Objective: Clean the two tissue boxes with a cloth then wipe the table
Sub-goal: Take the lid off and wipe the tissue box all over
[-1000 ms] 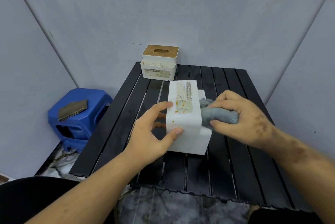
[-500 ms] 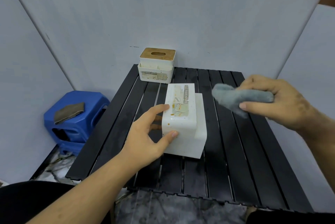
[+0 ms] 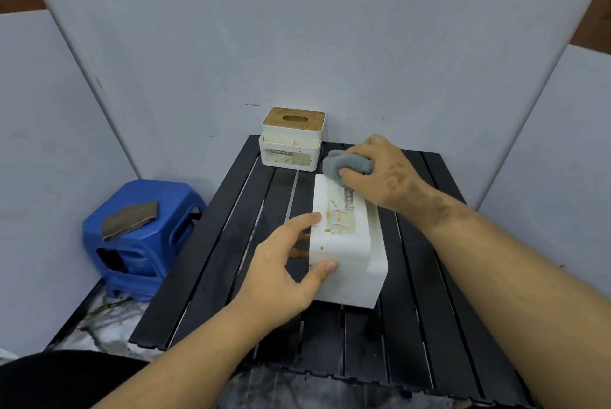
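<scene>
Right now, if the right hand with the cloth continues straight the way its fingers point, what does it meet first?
Probably the tissue box with the wooden lid, beyond the grey cloth in the right hand. Depth is unclear, so it may pass just in front.

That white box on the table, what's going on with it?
A person is cleaning it. The left hand grips the near end of the white tissue box, which lies on the black slatted table, while the right hand presses a balled grey cloth on its far end. Orange stains show on its label. A second tissue box with a wooden lid stands at the table's far edge, untouched.
</scene>
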Demonstrator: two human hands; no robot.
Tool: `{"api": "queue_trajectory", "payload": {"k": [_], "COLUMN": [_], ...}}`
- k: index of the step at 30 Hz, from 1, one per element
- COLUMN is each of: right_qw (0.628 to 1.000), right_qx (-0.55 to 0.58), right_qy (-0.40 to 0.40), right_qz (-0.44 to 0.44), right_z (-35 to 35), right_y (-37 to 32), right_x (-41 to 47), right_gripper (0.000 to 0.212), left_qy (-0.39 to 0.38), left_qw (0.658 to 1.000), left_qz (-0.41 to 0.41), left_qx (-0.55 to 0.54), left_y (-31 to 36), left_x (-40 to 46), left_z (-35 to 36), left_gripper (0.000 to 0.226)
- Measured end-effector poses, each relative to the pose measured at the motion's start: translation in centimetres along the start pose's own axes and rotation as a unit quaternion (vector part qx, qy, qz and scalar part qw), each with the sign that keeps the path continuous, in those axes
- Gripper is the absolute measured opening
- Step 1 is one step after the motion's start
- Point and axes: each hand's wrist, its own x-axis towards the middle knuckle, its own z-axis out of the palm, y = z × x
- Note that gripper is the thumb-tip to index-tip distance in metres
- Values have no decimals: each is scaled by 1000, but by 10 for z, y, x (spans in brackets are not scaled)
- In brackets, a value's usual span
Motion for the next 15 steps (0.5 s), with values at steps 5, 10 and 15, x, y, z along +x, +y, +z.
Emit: {"api": "queue_trajectory", "payload": {"k": [5,10,15], "right_qw": [995,1000,990], "right_qx": [-34,-13,-36], "right_qy": [-23,4,-37], "right_qz": [-87,-18,-131], "right_z": [-2,-12,8], "right_y": [-16,2,-19], "right_x": [-24,-7,-6], "right_gripper": [11,14,18], "left_qy": [-1,-6,-4], "left_qw": [999,999,999], "left_qz": [32,27,37], "left_qx": [17,19,29], "left_y": [-2,-4,-3], "left_x": [1,1,1], "left_z": [2,1,1], "left_gripper": [65,64,64]}}
